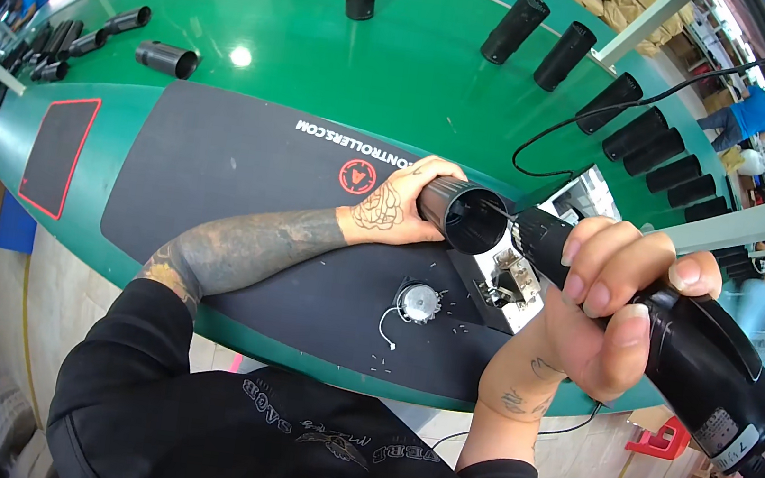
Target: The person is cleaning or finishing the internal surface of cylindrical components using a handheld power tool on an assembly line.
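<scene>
My left hand (398,205) is wrapped round a black hollow cylinder (445,203), whose open end faces right. In my right hand (619,292) is a black corded electric screwdriver (707,360), gripped round its body. Its tip points left at the mouth of the cylinder; whether it touches a screw inside cannot be made out. Nearer to me, a small round silver motor (419,302) with a white wire and plug lies on the dark mat (220,162). Several small screws (460,327) are scattered around it. Partly behind my right hand stands a shiny metal device (512,288).
Several black cylinders (639,134) stand in a row at the right, and others (168,59) lie at the far left on the green table (274,35). A black cable (549,130) loops across the right side. A red stool (664,438) is below the table's right edge.
</scene>
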The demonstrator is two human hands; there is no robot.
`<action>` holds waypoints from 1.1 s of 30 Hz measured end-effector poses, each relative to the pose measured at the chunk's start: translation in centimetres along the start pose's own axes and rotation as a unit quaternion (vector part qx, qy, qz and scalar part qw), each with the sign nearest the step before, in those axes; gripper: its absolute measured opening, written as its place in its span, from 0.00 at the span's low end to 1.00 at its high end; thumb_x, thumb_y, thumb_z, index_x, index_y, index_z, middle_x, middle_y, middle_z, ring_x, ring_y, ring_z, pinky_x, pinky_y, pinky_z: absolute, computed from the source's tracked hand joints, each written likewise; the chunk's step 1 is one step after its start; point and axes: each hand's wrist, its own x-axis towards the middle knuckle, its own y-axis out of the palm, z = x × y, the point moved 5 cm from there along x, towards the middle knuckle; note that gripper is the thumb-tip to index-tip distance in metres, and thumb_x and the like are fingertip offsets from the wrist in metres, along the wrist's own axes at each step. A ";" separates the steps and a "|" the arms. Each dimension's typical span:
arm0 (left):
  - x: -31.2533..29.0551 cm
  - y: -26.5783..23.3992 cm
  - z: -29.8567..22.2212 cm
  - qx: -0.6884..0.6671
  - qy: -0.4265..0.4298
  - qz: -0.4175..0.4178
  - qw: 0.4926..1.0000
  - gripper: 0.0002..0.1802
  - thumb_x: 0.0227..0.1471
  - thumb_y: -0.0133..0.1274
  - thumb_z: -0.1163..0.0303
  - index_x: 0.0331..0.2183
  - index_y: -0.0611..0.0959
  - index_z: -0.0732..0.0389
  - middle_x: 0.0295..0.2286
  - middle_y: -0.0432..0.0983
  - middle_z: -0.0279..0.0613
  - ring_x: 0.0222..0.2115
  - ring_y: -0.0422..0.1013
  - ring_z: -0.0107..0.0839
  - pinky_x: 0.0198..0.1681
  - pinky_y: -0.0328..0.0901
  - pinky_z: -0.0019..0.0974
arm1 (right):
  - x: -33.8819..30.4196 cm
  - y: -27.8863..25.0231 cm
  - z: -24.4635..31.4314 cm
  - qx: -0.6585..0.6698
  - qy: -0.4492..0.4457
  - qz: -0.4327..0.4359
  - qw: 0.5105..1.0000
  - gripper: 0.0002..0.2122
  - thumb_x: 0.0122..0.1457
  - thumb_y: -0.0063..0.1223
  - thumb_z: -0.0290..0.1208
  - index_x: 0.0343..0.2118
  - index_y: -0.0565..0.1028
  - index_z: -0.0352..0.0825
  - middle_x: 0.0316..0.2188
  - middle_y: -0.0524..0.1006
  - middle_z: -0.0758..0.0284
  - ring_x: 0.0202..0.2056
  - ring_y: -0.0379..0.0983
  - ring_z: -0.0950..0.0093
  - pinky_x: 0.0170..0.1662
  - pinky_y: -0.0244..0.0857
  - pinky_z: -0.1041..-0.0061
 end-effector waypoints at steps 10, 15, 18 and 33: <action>-0.1 -0.5 -0.5 0.017 0.006 -0.012 1.000 0.35 0.28 0.65 0.76 0.45 0.73 0.58 0.40 0.72 0.41 0.38 0.71 0.38 0.44 0.65 0.36 | 0.4 0.0 -1.2 -0.009 0.006 0.005 1.000 0.14 0.51 0.46 0.24 0.42 0.64 0.38 0.18 0.66 0.69 0.18 0.62 0.77 0.29 0.59 0.74; 0.1 -0.1 -1.0 0.016 0.032 0.012 0.999 0.35 0.28 0.65 0.76 0.45 0.72 0.58 0.40 0.72 0.41 0.38 0.70 0.38 0.44 0.65 0.37 | 0.5 -0.2 -1.0 -0.005 0.023 -0.020 1.000 0.14 0.49 0.46 0.21 0.41 0.64 0.38 0.17 0.66 0.69 0.17 0.61 0.78 0.27 0.58 0.76; 0.3 0.3 -1.3 0.020 0.029 0.021 0.999 0.35 0.28 0.65 0.76 0.45 0.72 0.58 0.40 0.72 0.41 0.38 0.70 0.39 0.44 0.65 0.37 | 0.4 -0.1 -0.8 -0.013 0.037 -0.001 0.999 0.15 0.48 0.46 0.19 0.40 0.63 0.38 0.17 0.66 0.69 0.17 0.60 0.78 0.26 0.58 0.77; -0.1 0.0 1.8 0.033 -0.098 -0.093 0.990 0.36 0.32 0.64 0.73 0.48 0.70 0.57 0.41 0.71 0.44 0.39 0.71 0.39 0.44 0.65 0.37 | -0.9 -6.5 9.4 0.072 -0.026 0.029 0.997 0.20 0.52 0.56 0.33 0.48 0.65 0.43 0.24 0.73 0.76 0.25 0.71 0.82 0.33 0.62 0.78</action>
